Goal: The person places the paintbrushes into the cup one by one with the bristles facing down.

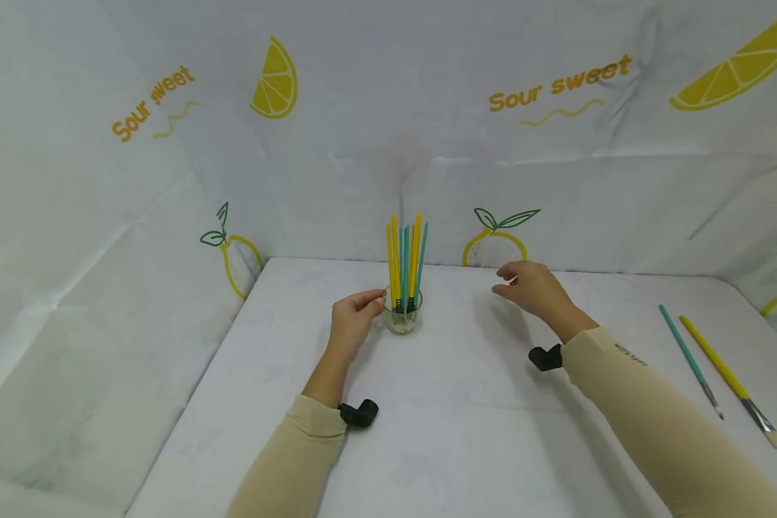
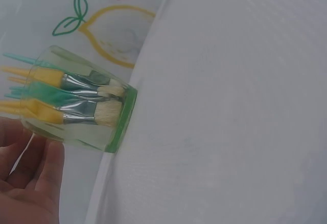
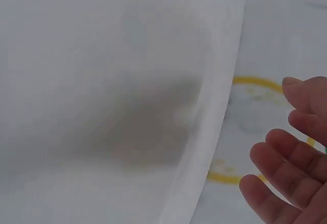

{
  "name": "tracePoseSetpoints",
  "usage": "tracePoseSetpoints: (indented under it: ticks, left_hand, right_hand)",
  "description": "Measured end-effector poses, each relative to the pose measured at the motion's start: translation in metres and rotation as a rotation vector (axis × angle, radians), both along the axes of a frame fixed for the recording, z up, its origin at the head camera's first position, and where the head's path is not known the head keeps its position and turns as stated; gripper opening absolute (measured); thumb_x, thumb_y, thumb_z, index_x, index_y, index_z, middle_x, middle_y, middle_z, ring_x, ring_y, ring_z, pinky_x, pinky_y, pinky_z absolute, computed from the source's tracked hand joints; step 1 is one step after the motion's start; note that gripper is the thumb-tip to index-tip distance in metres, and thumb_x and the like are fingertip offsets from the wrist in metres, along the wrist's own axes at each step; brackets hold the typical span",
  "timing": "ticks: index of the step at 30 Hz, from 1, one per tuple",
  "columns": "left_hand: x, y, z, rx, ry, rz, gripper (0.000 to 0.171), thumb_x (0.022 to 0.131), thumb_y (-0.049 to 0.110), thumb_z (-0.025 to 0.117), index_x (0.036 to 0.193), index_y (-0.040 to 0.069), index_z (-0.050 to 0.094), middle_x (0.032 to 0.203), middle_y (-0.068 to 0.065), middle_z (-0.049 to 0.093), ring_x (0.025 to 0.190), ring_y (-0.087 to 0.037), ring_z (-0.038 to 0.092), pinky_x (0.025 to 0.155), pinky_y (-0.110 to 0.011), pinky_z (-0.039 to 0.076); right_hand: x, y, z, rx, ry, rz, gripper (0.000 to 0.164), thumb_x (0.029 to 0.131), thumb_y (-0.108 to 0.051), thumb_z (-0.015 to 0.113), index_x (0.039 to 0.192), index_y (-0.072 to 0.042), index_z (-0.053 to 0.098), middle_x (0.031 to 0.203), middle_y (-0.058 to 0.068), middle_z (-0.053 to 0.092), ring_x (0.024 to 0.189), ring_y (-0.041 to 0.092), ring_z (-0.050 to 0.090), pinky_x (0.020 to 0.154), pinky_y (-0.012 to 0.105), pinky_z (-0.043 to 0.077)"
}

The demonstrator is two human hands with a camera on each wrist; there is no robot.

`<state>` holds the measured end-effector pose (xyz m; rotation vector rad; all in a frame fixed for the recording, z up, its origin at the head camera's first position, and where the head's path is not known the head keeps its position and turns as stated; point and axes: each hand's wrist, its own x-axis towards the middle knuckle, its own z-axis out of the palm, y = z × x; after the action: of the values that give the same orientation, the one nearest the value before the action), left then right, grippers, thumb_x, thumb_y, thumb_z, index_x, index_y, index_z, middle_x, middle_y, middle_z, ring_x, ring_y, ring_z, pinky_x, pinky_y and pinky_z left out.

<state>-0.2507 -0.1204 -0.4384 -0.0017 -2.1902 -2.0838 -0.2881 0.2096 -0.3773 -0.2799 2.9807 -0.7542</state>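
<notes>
A clear greenish glass cup [image 1: 401, 321] stands on the white table, holding several yellow and teal paintbrushes [image 1: 406, 262] with their handles up. In the left wrist view the pale bristles [image 2: 108, 113] show through the cup's wall, down by its green base. My left hand [image 1: 352, 320] pinches the cup's rim at its left side with thumb and fingers. To the right of the cup, my right hand [image 1: 532, 288] hovers over the table with nothing in it. Its fingers [image 3: 286, 165] are loosely bent and spread in the right wrist view.
On the table's right side lie a teal paintbrush [image 1: 689, 360] and a yellow flat paintbrush [image 1: 725, 370], side by side. A white cloth wall [image 1: 375, 144] with lemon prints rises along the table's back edge.
</notes>
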Motion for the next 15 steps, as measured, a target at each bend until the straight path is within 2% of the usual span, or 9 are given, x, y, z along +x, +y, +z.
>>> tracePoseSetpoints:
  ticks: [5, 10, 15]
  left_hand:
    - [-0.001, -0.001, -0.001, -0.002, -0.005, -0.002, 0.023, 0.092, 0.013, 0.064, 0.111, 0.003, 0.073, 0.115, -0.012, 0.071, 0.097, -0.017, 0.067, 0.087, -0.026, 0.056]
    - [0.000, -0.003, -0.001, 0.001, -0.013, -0.001, 0.023, 0.092, 0.013, 0.064, 0.111, 0.003, 0.073, 0.115, -0.011, 0.071, 0.097, -0.016, 0.068, 0.087, -0.025, 0.056]
    - [0.000, -0.006, 0.000, 0.001, -0.016, 0.002, 0.024, 0.092, 0.013, 0.064, 0.112, 0.004, 0.073, 0.115, -0.010, 0.071, 0.096, -0.016, 0.068, 0.086, -0.024, 0.056]
  right_hand:
    - [0.004, 0.052, -0.006, 0.172, -0.049, -0.038, 0.044, 0.094, -0.023, 0.065, 0.127, 0.005, 0.059, 0.124, 0.029, 0.060, 0.113, 0.044, 0.056, 0.092, 0.059, 0.048]
    - [0.012, 0.110, -0.014, 0.263, -0.073, -0.049, 0.045, 0.094, -0.023, 0.063, 0.126, 0.009, 0.057, 0.121, 0.031, 0.059, 0.109, 0.046, 0.055, 0.090, 0.061, 0.046]
    - [0.023, 0.160, -0.013, 0.308, -0.104, -0.066, 0.046, 0.093, -0.022, 0.062, 0.122, 0.013, 0.055, 0.113, 0.033, 0.059, 0.100, 0.045, 0.056, 0.081, 0.059, 0.048]
